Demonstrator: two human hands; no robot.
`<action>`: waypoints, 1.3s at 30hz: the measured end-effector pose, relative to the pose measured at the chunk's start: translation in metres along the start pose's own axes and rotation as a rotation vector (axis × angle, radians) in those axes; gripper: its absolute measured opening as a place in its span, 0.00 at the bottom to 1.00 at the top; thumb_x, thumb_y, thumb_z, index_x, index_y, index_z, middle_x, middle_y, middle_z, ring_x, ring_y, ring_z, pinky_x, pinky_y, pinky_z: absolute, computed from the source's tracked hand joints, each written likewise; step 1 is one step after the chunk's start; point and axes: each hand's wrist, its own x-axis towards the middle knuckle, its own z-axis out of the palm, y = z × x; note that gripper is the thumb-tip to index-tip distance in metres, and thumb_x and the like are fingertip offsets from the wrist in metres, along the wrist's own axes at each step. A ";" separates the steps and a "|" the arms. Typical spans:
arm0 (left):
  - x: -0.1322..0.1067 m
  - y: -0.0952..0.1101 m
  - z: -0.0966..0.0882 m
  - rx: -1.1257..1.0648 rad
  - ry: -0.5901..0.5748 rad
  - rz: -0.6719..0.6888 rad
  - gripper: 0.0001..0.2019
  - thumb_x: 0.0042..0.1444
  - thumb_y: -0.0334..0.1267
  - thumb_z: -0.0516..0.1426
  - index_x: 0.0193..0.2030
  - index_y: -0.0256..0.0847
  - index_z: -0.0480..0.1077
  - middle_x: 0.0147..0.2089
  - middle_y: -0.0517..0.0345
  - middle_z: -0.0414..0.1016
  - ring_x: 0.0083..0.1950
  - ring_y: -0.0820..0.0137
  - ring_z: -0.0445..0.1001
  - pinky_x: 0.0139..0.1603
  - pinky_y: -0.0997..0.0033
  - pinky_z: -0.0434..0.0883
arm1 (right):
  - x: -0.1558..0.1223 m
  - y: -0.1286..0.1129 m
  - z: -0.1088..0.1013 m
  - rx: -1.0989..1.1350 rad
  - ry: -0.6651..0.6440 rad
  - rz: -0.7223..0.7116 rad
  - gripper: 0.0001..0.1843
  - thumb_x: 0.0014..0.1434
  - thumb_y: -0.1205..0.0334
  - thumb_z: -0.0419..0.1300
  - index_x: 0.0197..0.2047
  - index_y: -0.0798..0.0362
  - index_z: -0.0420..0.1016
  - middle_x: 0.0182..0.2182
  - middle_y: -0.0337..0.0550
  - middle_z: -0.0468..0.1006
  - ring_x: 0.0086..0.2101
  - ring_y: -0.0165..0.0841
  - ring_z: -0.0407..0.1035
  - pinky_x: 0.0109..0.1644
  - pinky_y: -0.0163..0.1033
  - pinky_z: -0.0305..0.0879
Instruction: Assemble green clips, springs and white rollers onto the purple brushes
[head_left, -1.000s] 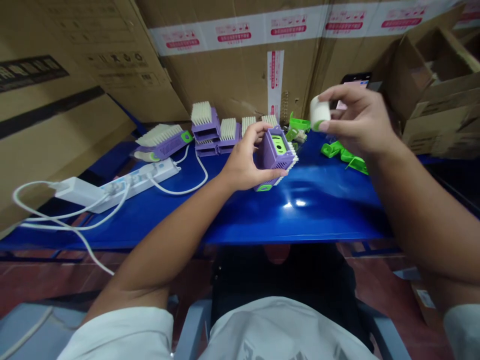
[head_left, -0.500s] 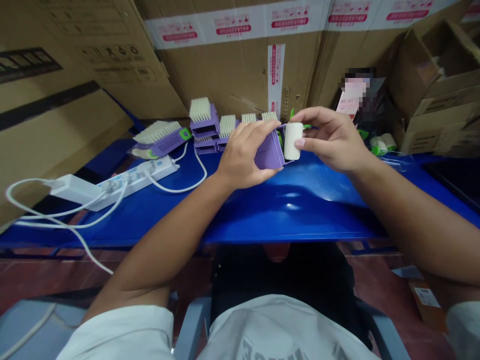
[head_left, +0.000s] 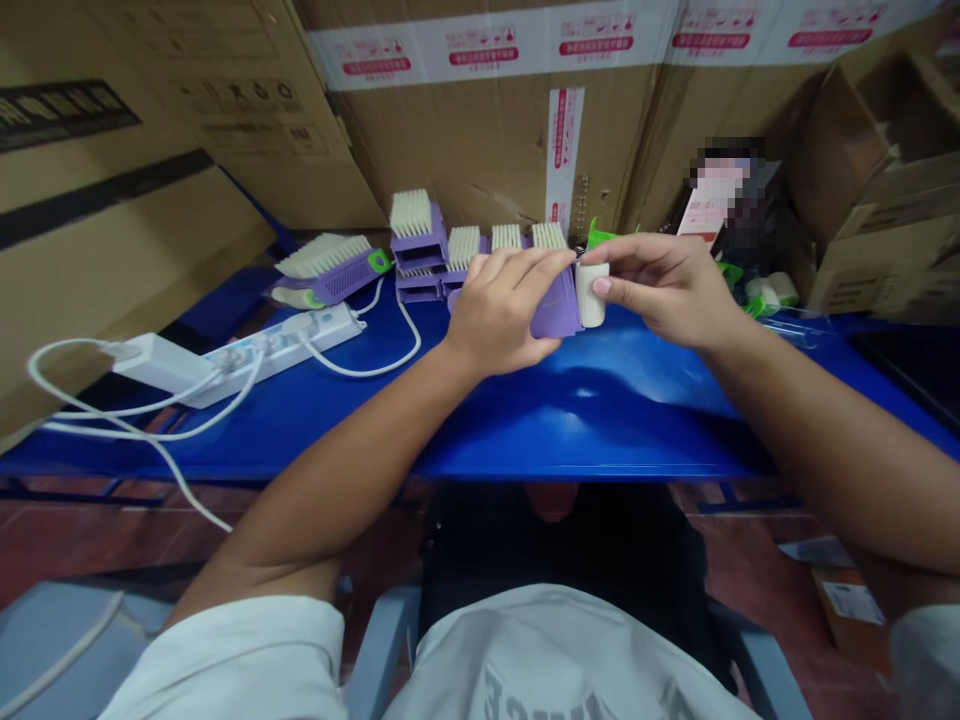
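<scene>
My left hand (head_left: 506, 315) is closed around a purple plastic housing (head_left: 559, 305), fingers over its top and thumb below. My right hand (head_left: 670, 287) pinches a white ribbed block (head_left: 593, 297) between thumb and fingers. The block is at the housing's right end and seems to touch it; whether it sits inside I cannot tell. Behind the hands runs a row of purple pieces with white bristles, among them a stacked brush head (head_left: 414, 225). A bright green part (head_left: 602, 234) shows just behind my right fingertips.
A purple and green brush (head_left: 330, 268) lies at the left behind a white power strip (head_left: 292, 335) with looping cables. Large cardboard boxes (head_left: 480, 140) wall off the back. At the right are a phone (head_left: 711, 200), small green and white parts (head_left: 769, 292) and an open carton (head_left: 862, 200).
The white ribbed block has come closer against the housing's right end, and the housing has turned slightly. The whole view has shifted a little to the right.
</scene>
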 end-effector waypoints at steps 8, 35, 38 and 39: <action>-0.002 0.004 0.001 0.031 0.032 -0.013 0.37 0.62 0.42 0.66 0.79 0.47 0.69 0.72 0.44 0.81 0.69 0.42 0.79 0.68 0.43 0.72 | 0.001 0.003 0.004 0.036 0.012 0.027 0.28 0.53 0.39 0.88 0.47 0.43 0.87 0.39 0.39 0.90 0.40 0.38 0.85 0.45 0.43 0.88; -0.003 0.003 0.003 0.010 0.019 0.056 0.37 0.61 0.40 0.67 0.78 0.49 0.73 0.68 0.46 0.85 0.64 0.43 0.79 0.65 0.41 0.72 | 0.000 0.000 0.003 -0.043 -0.010 0.046 0.31 0.43 0.46 0.92 0.49 0.45 0.92 0.38 0.38 0.90 0.37 0.37 0.83 0.45 0.44 0.87; -0.002 0.004 0.004 -0.024 0.018 0.061 0.38 0.60 0.40 0.66 0.78 0.48 0.73 0.70 0.46 0.84 0.66 0.44 0.79 0.67 0.41 0.72 | 0.001 0.002 0.001 -0.031 -0.002 0.036 0.33 0.40 0.45 0.93 0.48 0.44 0.93 0.35 0.37 0.88 0.35 0.36 0.80 0.42 0.44 0.85; -0.002 0.004 0.003 -0.033 0.016 0.054 0.38 0.59 0.41 0.66 0.78 0.48 0.72 0.71 0.46 0.84 0.67 0.43 0.79 0.68 0.41 0.72 | 0.001 0.002 0.001 -0.034 0.013 0.032 0.32 0.40 0.44 0.93 0.46 0.44 0.93 0.34 0.37 0.87 0.35 0.37 0.79 0.41 0.44 0.84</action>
